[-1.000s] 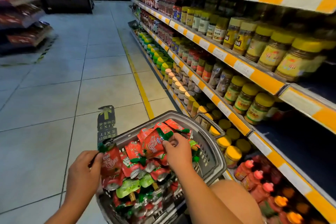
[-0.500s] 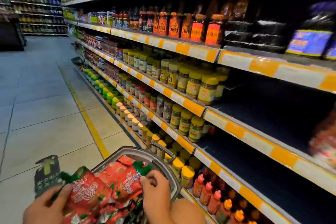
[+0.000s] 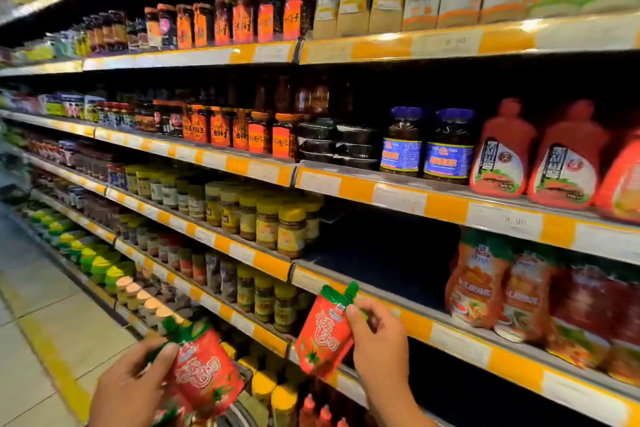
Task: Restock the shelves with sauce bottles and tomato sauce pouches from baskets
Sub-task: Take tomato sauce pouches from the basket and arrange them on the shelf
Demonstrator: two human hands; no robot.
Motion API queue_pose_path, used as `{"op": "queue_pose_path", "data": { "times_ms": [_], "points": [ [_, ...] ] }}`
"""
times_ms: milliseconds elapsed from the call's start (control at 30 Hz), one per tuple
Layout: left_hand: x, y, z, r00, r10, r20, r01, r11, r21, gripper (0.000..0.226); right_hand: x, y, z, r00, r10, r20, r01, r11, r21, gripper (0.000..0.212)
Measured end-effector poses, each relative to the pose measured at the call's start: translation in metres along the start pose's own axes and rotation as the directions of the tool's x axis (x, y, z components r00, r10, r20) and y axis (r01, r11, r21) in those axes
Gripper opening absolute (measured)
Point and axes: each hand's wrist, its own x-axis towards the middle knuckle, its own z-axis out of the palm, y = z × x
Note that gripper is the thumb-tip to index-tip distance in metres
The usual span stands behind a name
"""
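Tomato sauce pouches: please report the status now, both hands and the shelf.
Right hand pinches one pouch, raised toward shelf gap. Left hand holds more pouches low. Nothing blocks the gap.

Two bare hands are seen low in the frame: the left hand (image 3: 133, 388) at the lower left; the right hand (image 3: 379, 343) at the lower centre; both forearms are uncovered; no sleeve, glove or ring is worn.

two hands (image 3: 131, 388), two red pouches (image 3: 325, 333), two blue-lidded jars (image 3: 401, 142).
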Motion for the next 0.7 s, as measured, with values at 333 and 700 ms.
{"op": "queue_pose_path", "data": {
  "times_ms": [333, 700],
  "points": [
    [0.07, 0.079, 0.167, 0.91, 0.25, 0.331, -0.297, 0.949, 0.1, 0.01, 0.102, -0.04, -0.043, 0.981, -0.139, -0.138, 0.123, 0.985, -0.122, 0.014],
    [0.115, 0.099, 0.273, 0.853, 0.283, 0.439, -0.341, 0.938, 0.058, 0.015, 0.166, -0.011, -0.022, 0.956, 0.13, -0.261, -0.079, 0.977, 0.198, 0.006]
  ]
}}
